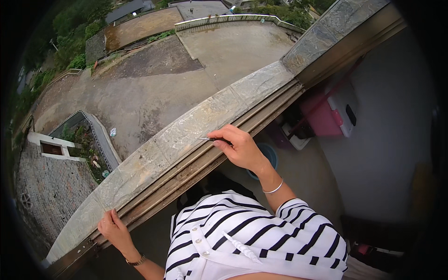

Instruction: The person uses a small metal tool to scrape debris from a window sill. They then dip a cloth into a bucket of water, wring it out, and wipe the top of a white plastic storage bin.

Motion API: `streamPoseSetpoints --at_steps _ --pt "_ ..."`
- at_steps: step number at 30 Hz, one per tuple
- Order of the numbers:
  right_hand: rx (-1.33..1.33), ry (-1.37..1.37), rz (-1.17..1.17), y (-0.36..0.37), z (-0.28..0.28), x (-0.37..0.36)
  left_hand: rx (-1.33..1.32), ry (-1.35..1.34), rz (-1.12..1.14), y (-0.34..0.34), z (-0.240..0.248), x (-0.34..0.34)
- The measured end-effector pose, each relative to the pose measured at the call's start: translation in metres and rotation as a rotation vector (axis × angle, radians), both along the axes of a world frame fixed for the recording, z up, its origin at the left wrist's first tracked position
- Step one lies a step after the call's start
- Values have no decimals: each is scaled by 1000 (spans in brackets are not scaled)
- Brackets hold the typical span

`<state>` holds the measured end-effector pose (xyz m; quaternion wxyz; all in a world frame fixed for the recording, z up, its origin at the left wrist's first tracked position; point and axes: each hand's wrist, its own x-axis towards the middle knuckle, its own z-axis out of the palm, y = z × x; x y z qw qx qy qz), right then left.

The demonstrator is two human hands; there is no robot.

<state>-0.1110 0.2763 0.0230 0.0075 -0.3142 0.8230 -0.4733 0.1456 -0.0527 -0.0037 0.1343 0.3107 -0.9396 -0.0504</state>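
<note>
A brown metal window track (182, 173) with long parallel rails runs diagonally beneath me, dirt lying in its grooves. Along its outer side lies a grey stone-tiled sill (186, 128). My right hand (240, 148) is closed around a slim tool (215, 139) with a dark handle and thin metal tip, whose exact kind I cannot make out. The tip points left over the sill's inner edge; whether it touches is unclear. At the lower left, my left hand (113, 229) has its fingers curled over the track's edge, beside the sill.
Beyond the sill is a drop to a concrete yard (163, 102) with a brick roof (51, 191) at left. Stone-tiled wall (322, 35) rises at the upper right. Indoors, a pink and white container (329, 114) and a blue basin (268, 156) stand below the track.
</note>
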Motion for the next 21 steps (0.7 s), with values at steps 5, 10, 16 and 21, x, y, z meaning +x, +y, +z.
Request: streamPoseSetpoints --at_steps 5,10,16,21 --pt "-18 13 -152 41 -13 -7 237 251 -358 73 2 -71" --pt "-252 -271 -384 94 -16 -18 318 201 -582 110 -19 -97" --pt "-810 -575 -639 152 -53 -34 274 411 -330 123 -23 -110" --pt "-1206 -837 -865 218 -125 -50 220 271 -146 104 -41 -89"
